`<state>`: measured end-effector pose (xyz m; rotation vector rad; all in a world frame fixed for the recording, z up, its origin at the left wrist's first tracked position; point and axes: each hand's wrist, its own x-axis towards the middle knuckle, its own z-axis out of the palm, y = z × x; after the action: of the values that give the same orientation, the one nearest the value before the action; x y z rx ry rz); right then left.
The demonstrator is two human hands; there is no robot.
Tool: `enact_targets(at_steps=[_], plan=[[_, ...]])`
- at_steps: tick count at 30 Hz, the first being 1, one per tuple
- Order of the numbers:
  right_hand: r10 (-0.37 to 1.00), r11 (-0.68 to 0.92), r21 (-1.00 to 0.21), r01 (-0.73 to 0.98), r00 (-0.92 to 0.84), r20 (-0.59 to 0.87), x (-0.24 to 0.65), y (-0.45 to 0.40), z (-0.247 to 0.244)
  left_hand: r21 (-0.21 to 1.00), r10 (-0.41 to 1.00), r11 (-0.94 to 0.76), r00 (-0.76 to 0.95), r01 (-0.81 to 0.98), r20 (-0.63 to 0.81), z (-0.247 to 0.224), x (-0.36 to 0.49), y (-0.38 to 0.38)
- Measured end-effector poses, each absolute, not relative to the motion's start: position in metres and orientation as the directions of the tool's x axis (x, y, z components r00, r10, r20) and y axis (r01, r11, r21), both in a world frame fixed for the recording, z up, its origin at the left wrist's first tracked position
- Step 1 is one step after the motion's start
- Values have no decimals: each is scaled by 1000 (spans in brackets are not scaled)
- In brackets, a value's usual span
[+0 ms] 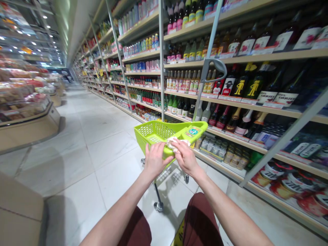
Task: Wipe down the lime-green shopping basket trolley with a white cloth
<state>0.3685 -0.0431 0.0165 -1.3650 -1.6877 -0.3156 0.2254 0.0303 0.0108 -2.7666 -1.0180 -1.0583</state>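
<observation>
Bare forearms rising from 6 o'clock, above maroon shorts point(201, 218). Right hand point(185, 158): grip clamped on a crumpled white wrapper point(175, 143), soft creases bunched under the fingers (paper or plastic, too blurred to tell). Left hand point(155, 160): grip half-curled just beside the wrapper, over the rim of a lime-green plastic shopping cart point(153, 131); whether closed on anything, impossible to tell. Wrapper resting at the cart's near rim, between both hands. On that rim at 1 o'clock from the hands, a small printed label point(192, 132); sides of the cart an open lattice, and below at 6 o'clock, a small dark caster wheel point(158, 206). At 8 o'clock, a tan cardboard box point(20, 212) on glossy white floor tiles point(84, 143). From 12 to 3 o'clock, long wooden-edged shelves point(256, 99) lined with glass bottles of wine point(246, 82). At 10 o'clock, a curved food display counter point(23, 112).
</observation>
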Motion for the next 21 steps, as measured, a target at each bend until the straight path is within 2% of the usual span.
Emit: enact_targets(at_steps=[5, 9, 15, 21], plan=[[609, 238, -399, 885, 184, 772, 400, -48, 18, 295, 628, -776, 641, 557, 443, -6, 224, 48], [578, 185, -406, 895, 235, 781, 397, -51, 18, 272, 592, -805, 678, 528, 435, -13, 233, 47], [641, 184, -275, 944, 97, 761, 375, -55, 19, 255, 563, -826, 725, 502, 397, -13, 252, 42], [609, 15, -301, 953, 230, 759, 408, -66, 24, 359, 720, -684, 666, 634, 196, -22, 253, 60]])
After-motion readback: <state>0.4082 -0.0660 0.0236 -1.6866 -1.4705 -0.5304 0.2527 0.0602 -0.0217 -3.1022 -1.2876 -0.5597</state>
